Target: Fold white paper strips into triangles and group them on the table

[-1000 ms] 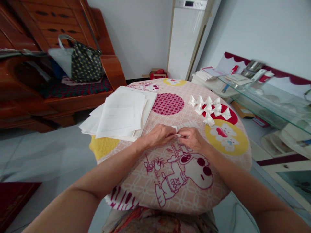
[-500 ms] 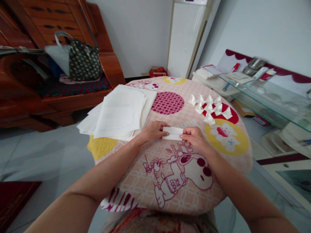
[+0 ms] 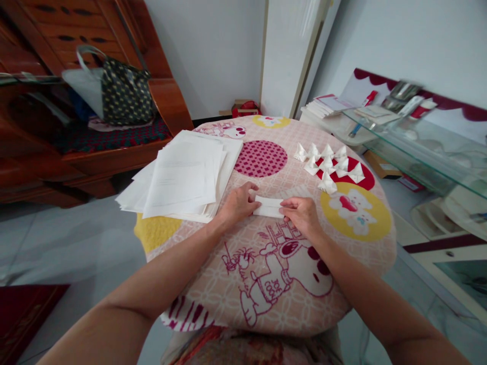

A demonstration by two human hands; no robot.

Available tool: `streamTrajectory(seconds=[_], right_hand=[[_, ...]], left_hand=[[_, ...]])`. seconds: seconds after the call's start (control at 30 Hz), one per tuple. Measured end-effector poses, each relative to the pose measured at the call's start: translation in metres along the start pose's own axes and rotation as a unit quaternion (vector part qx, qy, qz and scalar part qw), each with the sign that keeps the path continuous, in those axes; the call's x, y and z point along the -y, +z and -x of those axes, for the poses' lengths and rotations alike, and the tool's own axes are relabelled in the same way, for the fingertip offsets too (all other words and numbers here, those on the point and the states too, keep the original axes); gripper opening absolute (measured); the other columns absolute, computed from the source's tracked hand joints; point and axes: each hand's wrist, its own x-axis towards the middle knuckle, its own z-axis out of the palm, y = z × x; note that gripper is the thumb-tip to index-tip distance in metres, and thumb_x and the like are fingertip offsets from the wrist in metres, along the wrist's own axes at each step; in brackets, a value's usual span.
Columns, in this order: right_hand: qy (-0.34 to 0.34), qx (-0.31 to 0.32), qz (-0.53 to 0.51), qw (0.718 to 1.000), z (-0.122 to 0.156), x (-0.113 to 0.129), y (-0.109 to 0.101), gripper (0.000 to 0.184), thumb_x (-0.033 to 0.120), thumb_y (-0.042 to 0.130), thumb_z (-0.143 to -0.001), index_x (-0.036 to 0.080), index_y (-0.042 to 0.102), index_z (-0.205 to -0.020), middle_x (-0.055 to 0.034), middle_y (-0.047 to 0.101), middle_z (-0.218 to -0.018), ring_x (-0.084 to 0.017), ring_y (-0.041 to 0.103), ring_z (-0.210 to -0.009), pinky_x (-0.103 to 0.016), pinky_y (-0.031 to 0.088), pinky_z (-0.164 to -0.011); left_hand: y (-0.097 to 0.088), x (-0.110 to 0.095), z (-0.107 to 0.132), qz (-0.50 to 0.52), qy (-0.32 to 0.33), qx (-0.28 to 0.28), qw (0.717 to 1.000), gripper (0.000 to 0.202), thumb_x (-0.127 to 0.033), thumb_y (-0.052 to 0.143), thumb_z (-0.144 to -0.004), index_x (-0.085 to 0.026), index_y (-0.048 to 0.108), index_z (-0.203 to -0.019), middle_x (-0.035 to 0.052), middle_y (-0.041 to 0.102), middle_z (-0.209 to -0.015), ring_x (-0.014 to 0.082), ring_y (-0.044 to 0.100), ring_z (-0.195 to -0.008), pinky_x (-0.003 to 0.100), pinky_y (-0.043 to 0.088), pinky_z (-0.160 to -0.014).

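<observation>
Between my hands, just over the middle of the table, is a small folded strip of white paper (image 3: 268, 207) with a crease running along its length. My left hand (image 3: 240, 204) pinches its left end, thumb on top. At the right end, the fingers of my right hand (image 3: 300, 212) are closed on the paper. Left of my hands lies a loose stack of white sheets (image 3: 182, 175), some with faint print. Several small folded paper shapes with pointed tops (image 3: 326, 165) stand in rows on the right side of the table.
A patterned pink cloth (image 3: 213, 284) covers the round table. A glass shelf (image 3: 426, 152) with cups and papers stands close on the right. At the left is a wooden bench (image 3: 167, 101) with a dotted bag (image 3: 125, 94) on its seat.
The view has shifted slightly. My right hand's fingers have moved a little inward over the strip's right end, and my left fingers have lifted slightly at its left end.
</observation>
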Motion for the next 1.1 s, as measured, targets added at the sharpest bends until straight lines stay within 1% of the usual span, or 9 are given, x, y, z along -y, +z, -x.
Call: streamTrajectory(seconds=[0.07,0.23,0.4,0.77,1.0,1.1], right_hand=[[0.002,-0.001,0.009,1.0,0.0,-0.002,0.0,0.026,0.024,0.071,-0.072,0.011,0.078,-0.093,-0.0016,0.066,-0.056,-0.016,0.061,-0.047,-0.023,0.042,-0.041],[-0.041,-0.005,0.02,0.999,0.001,-0.005,0.0,0.021,0.027,0.071,-0.072,0.013,0.08,-0.085,-0.0004,0.063,-0.051,-0.016,0.06,-0.047,-0.024,0.043,-0.043],[-0.045,0.0,0.034,0.998,0.002,-0.005,0.0,0.023,0.028,0.07,-0.072,0.013,0.08,-0.086,-0.0004,0.063,-0.051,-0.016,0.058,-0.046,-0.025,0.042,-0.044],[-0.057,-0.003,0.07,0.996,-0.003,-0.009,0.001,0.021,0.026,0.069,-0.074,0.013,0.081,-0.087,-0.0025,0.067,-0.054,-0.017,0.062,-0.049,-0.026,0.045,-0.048],[-0.088,-0.024,0.127,0.988,-0.004,-0.002,0.003,0.011,0.018,0.069,-0.073,0.017,0.079,-0.077,-0.0045,0.072,-0.063,-0.02,0.067,-0.061,-0.027,0.046,-0.054],[-0.096,-0.025,0.15,0.984,-0.004,0.002,0.003,0.01,0.016,0.068,-0.073,0.017,0.078,-0.075,-0.0047,0.073,-0.065,-0.019,0.067,-0.062,-0.027,0.045,-0.056]], left_hand=[[0.001,0.0,0.0,-0.012,0.009,-0.01,1.0,0.039,-0.016,0.07,-0.08,-0.016,0.062,-0.119,-0.007,0.064,-0.061,0.014,0.063,-0.062,0.026,0.046,-0.065],[0.004,-0.002,0.001,-0.035,0.01,-0.022,0.999,0.037,-0.015,0.07,-0.081,-0.017,0.063,-0.117,-0.0052,0.065,-0.066,0.0152,0.064,-0.067,0.027,0.046,-0.068],[0.006,0.0,0.001,-0.035,0.012,-0.02,0.999,0.037,-0.013,0.07,-0.081,-0.018,0.063,-0.116,-0.0057,0.063,-0.066,0.0152,0.062,-0.068,0.027,0.044,-0.069],[0.008,0.001,0.0,-0.048,0.012,-0.025,0.998,0.035,-0.015,0.07,-0.082,-0.017,0.063,-0.116,-0.0043,0.062,-0.066,0.0158,0.061,-0.068,0.029,0.045,-0.07],[0.009,0.003,0.001,-0.072,0.025,-0.029,0.997,0.037,-0.016,0.07,-0.082,-0.019,0.061,-0.117,-0.0042,0.063,-0.067,0.0159,0.062,-0.068,0.028,0.047,-0.07],[0.01,0.003,0.003,-0.082,0.04,-0.027,0.995,0.037,-0.013,0.067,-0.083,-0.019,0.061,-0.119,-0.0023,0.066,-0.073,0.0161,0.063,-0.072,0.028,0.048,-0.072]])
